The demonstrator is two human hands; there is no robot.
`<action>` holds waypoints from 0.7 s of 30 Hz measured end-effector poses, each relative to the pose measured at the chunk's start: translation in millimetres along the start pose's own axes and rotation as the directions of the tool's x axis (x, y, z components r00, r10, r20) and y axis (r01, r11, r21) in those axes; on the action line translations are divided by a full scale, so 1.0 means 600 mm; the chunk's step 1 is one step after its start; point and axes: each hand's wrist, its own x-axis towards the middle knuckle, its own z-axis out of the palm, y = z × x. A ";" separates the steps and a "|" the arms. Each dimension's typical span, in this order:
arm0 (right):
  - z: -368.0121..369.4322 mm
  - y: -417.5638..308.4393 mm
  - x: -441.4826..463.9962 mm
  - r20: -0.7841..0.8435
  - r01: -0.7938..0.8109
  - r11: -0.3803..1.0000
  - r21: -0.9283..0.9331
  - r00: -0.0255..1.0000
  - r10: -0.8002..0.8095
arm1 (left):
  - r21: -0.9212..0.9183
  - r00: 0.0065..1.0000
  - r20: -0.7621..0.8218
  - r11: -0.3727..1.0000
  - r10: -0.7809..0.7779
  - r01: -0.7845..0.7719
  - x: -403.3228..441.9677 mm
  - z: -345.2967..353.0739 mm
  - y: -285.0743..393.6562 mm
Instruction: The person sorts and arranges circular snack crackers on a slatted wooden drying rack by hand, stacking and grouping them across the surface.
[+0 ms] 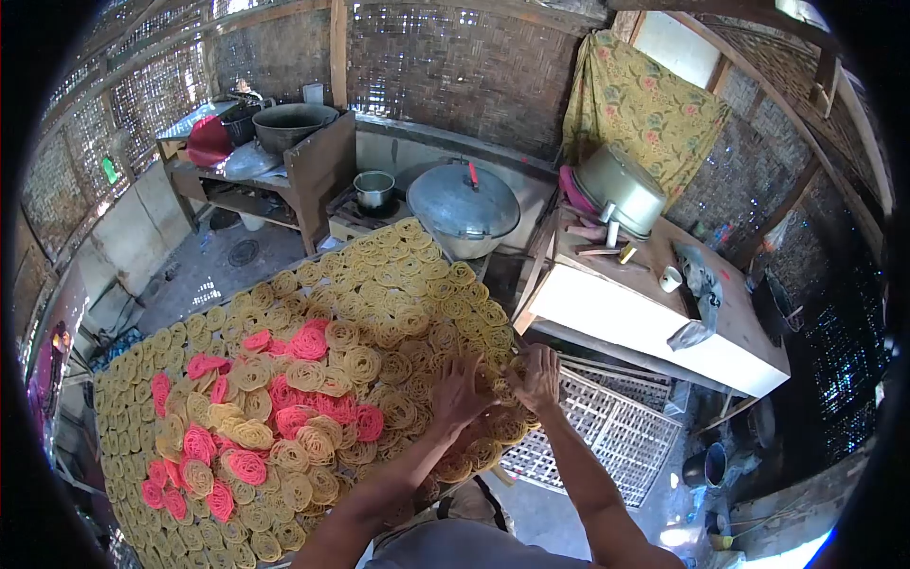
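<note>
While both hands are among the yellow coils (pixel 361 368), near the right edge of the spread, the left hand (pixel 459 391) lies over them with its fingers a little apart, and the right hand (pixel 537 379) is bent at the edge. I cannot tell whether either one pinches a coil. The coils look soft, so a light touch at the rim, with support from below, should keep the strands together. Pink coils (pixel 308 342) lie among the yellow ones, and together they hide most of the surface below. Beyond is a lidded pan (pixel 464 204); at right, a tabletop (pixel 635 277) carries a big pot (pixel 621 190), and a woven wall (pixel 455 85) stands behind.
</note>
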 end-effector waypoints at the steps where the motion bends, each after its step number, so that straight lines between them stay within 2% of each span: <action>1: -0.003 -0.001 -0.001 0.010 -0.017 1.000 0.009 1.000 0.017 | -0.001 0.999 -0.039 1.000 0.001 -0.001 0.002 0.004 -0.002; 4: -0.003 -0.009 -0.001 0.048 -0.051 0.996 0.071 0.998 0.048 | -0.128 0.999 -0.050 0.992 -0.009 0.002 0.008 0.021 -0.033; 6: -0.001 -0.013 0.007 0.076 -0.053 0.988 0.145 0.996 0.042 | -0.198 0.991 -0.134 0.980 0.011 -0.038 0.021 0.033 -0.051; 7: -0.005 -0.021 0.010 0.115 -0.110 0.985 0.136 0.989 0.095 | -0.233 0.985 -0.174 0.971 0.016 -0.057 0.020 0.038 -0.055; 9: -0.007 -0.047 0.032 0.183 -0.218 0.969 0.116 0.964 0.195 | -0.334 0.990 -0.116 0.942 -0.079 0.036 0.029 0.034 -0.053; 10: -0.003 -0.058 0.039 0.163 -0.254 0.963 0.094 0.958 0.237 | -0.378 0.989 -0.083 0.922 -0.122 0.082 0.036 0.025 -0.051; 13: -0.001 -0.088 0.051 0.074 -0.361 0.930 0.071 0.932 0.356 | -0.427 0.982 -0.071 0.895 -0.176 0.129 0.048 -0.006 -0.046; 16: -0.014 -0.085 0.064 0.148 -0.432 0.896 0.100 0.897 0.416 | -0.426 0.982 -0.054 0.894 -0.179 0.139 0.060 -0.055 -0.039; 18: 0.015 -0.053 0.077 0.144 -0.495 0.829 0.261 0.869 0.474 | -0.490 0.972 -0.110 0.863 -0.206 0.127 0.068 -0.109 -0.030; 20: 0.029 -0.044 0.087 0.224 -0.574 0.734 0.364 0.819 0.529 | -0.529 0.961 -0.112 0.834 -0.252 0.157 0.067 -0.148 -0.042; 21: 0.017 -0.062 0.092 0.192 -0.595 0.710 0.376 0.800 0.568 | -0.535 0.954 -0.168 0.836 -0.249 0.124 0.067 -0.158 -0.056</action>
